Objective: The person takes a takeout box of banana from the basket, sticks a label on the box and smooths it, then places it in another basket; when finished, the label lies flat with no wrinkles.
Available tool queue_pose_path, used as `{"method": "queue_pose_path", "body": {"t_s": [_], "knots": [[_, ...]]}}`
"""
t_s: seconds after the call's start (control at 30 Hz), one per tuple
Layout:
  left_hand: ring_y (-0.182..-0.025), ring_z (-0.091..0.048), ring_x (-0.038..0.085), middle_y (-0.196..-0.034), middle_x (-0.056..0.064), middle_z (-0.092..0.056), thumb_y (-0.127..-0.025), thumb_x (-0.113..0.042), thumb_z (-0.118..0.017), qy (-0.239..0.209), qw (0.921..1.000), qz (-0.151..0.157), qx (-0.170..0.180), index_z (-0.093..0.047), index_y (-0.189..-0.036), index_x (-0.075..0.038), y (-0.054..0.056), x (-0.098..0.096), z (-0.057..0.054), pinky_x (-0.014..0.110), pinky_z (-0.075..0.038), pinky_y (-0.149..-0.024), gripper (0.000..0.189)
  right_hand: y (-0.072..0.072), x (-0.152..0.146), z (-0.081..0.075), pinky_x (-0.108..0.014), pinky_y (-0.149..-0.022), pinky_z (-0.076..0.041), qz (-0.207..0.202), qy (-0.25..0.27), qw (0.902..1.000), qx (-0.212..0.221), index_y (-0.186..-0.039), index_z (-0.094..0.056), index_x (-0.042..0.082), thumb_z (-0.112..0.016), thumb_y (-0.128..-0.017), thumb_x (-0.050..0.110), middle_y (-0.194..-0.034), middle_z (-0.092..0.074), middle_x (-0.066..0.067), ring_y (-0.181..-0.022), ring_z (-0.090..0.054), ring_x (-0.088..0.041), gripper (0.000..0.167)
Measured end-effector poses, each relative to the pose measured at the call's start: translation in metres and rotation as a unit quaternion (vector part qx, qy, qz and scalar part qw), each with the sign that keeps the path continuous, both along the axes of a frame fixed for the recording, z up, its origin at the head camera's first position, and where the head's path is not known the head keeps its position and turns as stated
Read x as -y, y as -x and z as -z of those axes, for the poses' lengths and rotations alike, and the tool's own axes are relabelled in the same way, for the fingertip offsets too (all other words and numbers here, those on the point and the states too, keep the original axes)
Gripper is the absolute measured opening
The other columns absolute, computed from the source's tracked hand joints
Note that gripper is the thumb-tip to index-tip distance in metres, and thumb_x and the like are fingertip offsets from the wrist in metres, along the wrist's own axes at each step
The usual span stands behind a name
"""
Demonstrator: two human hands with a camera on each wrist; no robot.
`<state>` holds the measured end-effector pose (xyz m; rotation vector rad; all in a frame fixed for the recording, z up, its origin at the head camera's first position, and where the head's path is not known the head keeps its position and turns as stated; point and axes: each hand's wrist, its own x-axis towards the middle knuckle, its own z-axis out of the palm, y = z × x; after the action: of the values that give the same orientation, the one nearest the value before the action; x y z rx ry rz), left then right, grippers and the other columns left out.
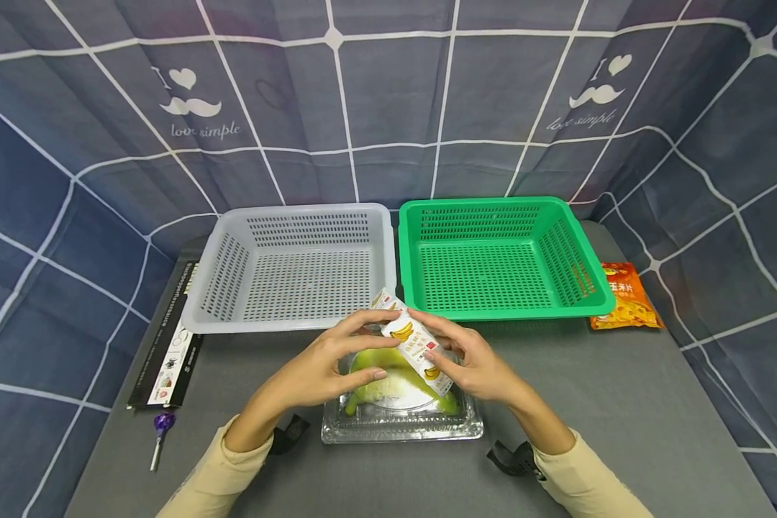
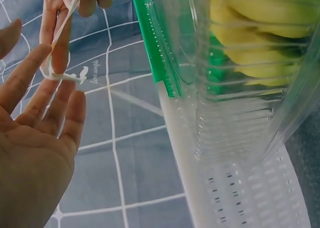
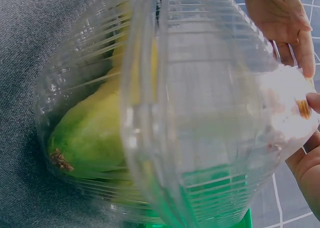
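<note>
A white packet (image 1: 416,345) printed with bananas is tilted above a clear plastic clamshell box (image 1: 401,432). My right hand (image 1: 469,357) pinches the packet's right side, thumb on its front. The left hand (image 1: 339,357) has its fingers spread, with fingertips touching the packet's left edge and the thumb apart from it. In the left wrist view the left palm (image 2: 40,148) faces up under the packet's edge (image 2: 65,32). Inside the closed clamshell lie green-yellow fruits that look like bananas (image 3: 95,133). The packet's back is hidden.
Behind the hands stand a light grey basket (image 1: 288,324) and, to its right, a green basket (image 1: 505,313). An orange snack bag (image 1: 628,298) lies at the right. A long black box (image 1: 168,338) and a purple lollipop (image 1: 163,423) lie at the left.
</note>
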<state>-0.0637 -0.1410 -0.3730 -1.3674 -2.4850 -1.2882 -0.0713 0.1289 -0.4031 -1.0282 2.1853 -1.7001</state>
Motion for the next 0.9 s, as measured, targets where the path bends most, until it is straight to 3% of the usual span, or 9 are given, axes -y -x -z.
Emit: {"method": "queue_pose_path", "body": {"t_s": [0.27,0.57,0.73,0.9], "knots": [[-0.137,-0.042,0.027,-0.146,0.008,-0.047,-0.089,-0.013,-0.072,-0.01,0.9998,0.011,0.014,-0.063,-0.131,-0.008,0.0016,-0.0017,0.0006,0.044,-0.04,-0.108,0.043,-0.0017,0.0002,-0.0008,-0.035,-0.065,-0.059,0.0,0.006,0.9995,0.031,-0.15,-0.037,0.006,-0.058,-0.095,-0.001,-0.147,-0.044,-0.022,-0.092,-0.071,-0.021,0.059],[-0.128,-0.05,0.024,-0.138,0.007,-0.051,-0.088,-0.013,-0.073,-0.015,0.9997,0.003,0.021,-0.056,-0.137,-0.006,0.0021,-0.0021,0.001,0.04,-0.042,-0.107,0.053,-0.0009,0.0011,-0.0006,-0.036,-0.069,-0.059,0.009,0.014,0.999,0.042,-0.15,-0.038,0.006,-0.059,-0.095,-0.002,-0.139,-0.052,-0.025,-0.096,-0.072,-0.024,0.06],[-0.13,-0.049,0.024,-0.139,0.006,-0.051,-0.088,-0.013,-0.073,-0.017,0.9995,0.003,0.026,-0.056,-0.137,-0.006,0.0032,-0.0023,0.0018,0.04,-0.041,-0.109,0.053,-0.0013,0.0006,-0.0017,-0.037,-0.059,-0.059,0.011,0.016,0.9983,0.055,-0.151,-0.036,0.008,-0.06,-0.094,-0.002,-0.132,-0.057,-0.027,-0.085,-0.074,-0.022,0.063],[-0.134,-0.045,0.027,-0.138,0.008,-0.052,-0.085,-0.005,-0.074,-0.065,0.997,0.0,0.041,-0.058,-0.135,-0.005,0.0039,0.0047,-0.0033,0.039,-0.035,-0.113,0.052,0.0001,-0.0004,0.0,-0.037,-0.053,-0.057,0.013,0.03,0.9973,0.066,-0.152,-0.034,0.008,-0.064,-0.091,-0.002,-0.128,-0.059,-0.029,-0.077,-0.074,-0.02,0.069]]}}
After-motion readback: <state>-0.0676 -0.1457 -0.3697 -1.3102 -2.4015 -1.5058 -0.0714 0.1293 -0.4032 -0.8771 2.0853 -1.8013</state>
